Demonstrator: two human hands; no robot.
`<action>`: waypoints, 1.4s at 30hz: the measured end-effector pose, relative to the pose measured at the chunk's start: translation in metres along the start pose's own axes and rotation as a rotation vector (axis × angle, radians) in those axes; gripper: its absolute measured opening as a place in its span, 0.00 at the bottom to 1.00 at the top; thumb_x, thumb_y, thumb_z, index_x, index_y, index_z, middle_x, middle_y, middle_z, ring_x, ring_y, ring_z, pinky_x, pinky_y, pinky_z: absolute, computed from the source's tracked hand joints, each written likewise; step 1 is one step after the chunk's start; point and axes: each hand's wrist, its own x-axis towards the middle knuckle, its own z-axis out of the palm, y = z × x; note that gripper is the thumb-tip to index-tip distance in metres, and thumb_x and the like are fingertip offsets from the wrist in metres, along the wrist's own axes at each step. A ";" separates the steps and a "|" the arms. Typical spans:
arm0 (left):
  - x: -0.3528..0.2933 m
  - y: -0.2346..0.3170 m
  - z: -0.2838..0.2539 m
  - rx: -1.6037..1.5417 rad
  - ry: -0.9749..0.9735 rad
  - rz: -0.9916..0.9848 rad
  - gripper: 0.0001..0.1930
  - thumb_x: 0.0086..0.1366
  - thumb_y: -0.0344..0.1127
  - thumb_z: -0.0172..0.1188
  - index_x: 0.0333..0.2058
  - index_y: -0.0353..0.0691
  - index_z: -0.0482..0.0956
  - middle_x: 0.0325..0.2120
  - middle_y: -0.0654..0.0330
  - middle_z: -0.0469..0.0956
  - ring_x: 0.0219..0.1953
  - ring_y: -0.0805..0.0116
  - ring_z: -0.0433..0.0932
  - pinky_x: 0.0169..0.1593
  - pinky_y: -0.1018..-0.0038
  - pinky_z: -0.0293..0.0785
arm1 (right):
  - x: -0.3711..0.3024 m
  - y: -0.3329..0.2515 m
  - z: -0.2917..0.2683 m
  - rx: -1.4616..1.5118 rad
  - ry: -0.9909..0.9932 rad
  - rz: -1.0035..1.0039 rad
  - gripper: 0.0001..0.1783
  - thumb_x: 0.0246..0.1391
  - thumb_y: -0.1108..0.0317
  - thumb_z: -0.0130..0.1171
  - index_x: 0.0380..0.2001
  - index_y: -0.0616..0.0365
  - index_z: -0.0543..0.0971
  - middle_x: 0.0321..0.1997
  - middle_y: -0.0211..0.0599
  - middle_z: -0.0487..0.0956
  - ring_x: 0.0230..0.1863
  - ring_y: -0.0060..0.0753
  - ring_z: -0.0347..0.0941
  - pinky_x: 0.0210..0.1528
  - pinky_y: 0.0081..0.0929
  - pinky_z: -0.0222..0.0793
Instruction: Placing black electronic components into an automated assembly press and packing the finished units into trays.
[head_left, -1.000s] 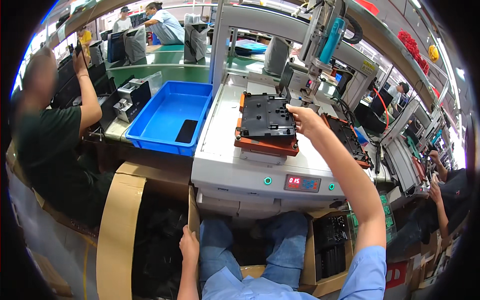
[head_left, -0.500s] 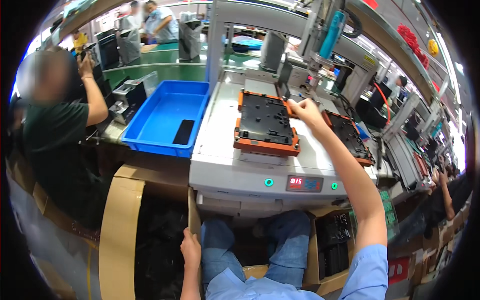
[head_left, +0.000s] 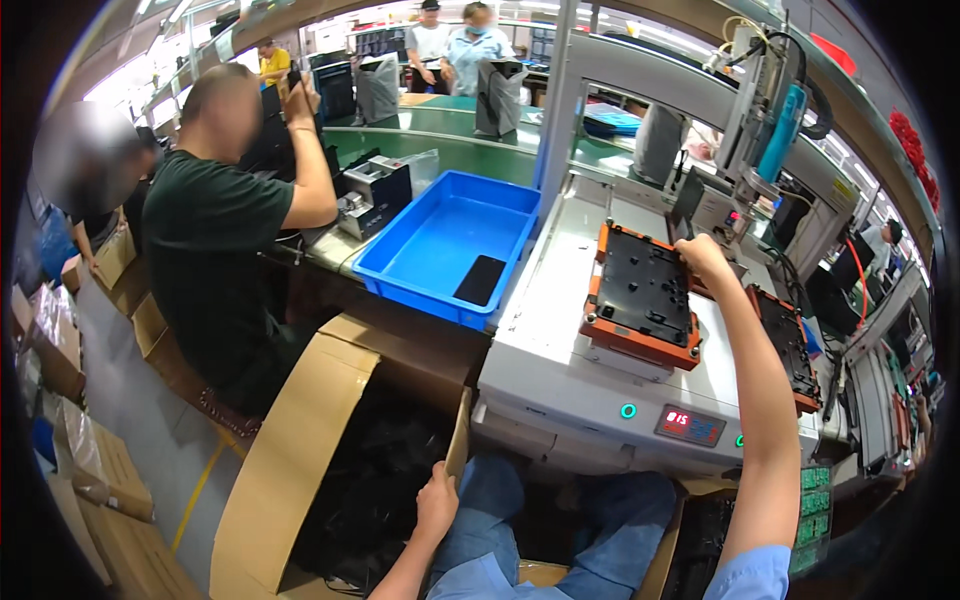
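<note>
our right grip (head_left: 706, 262), its hold unclear to us, could tug the flat black plastic panel (head_left: 642, 285) askew on the orange rectangular fixture (head_left: 640, 343).

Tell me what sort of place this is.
Probably an electronics assembly workshop: a white machine with a black panel on its orange fixture, a long green worktop bearing bagged units, and another person nearby.

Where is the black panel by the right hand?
Right of centre in the head view, the black panel lies in an orange fixture on the white machine.
</note>
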 end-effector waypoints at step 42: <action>0.000 -0.010 0.017 0.030 0.047 0.027 0.12 0.64 0.36 0.51 0.42 0.36 0.63 0.24 0.39 0.77 0.29 0.36 0.78 0.33 0.46 0.74 | -0.215 0.026 0.037 0.483 0.596 -0.371 0.11 0.53 0.62 0.62 0.33 0.60 0.77 0.35 0.36 0.71 0.37 0.30 0.66 0.39 0.27 0.61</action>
